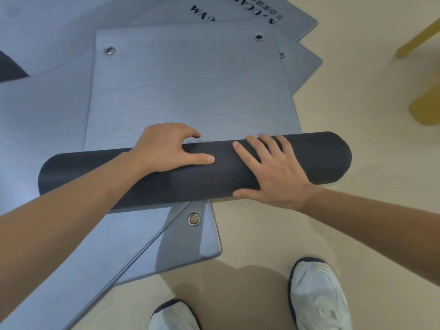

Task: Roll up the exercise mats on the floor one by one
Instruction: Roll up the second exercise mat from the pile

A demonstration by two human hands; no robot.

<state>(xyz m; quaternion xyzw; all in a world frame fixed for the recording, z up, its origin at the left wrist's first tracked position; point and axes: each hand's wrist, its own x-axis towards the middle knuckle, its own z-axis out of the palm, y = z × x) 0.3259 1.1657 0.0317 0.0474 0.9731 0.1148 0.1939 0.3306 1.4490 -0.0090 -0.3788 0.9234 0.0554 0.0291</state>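
Note:
A grey-blue exercise mat (190,86) lies flat ahead of me, its near part wound into a dark roll (316,158) that runs left to right across the view. My left hand (164,148) lies over the top of the roll, fingers curled over its far side and thumb stretched along it. My right hand (269,170) presses flat on the roll with straight, spread fingers, just right of the left hand. Two metal eyelets (109,50) mark the mat's far end.
Several more grey-blue mats (47,129) lie overlapped on the beige floor, one corner with an eyelet (193,219) poking out under the roll. Another dark roll (9,70) shows at the left edge. Yellow furniture (423,101) stands at the right. My white shoes (316,296) are below.

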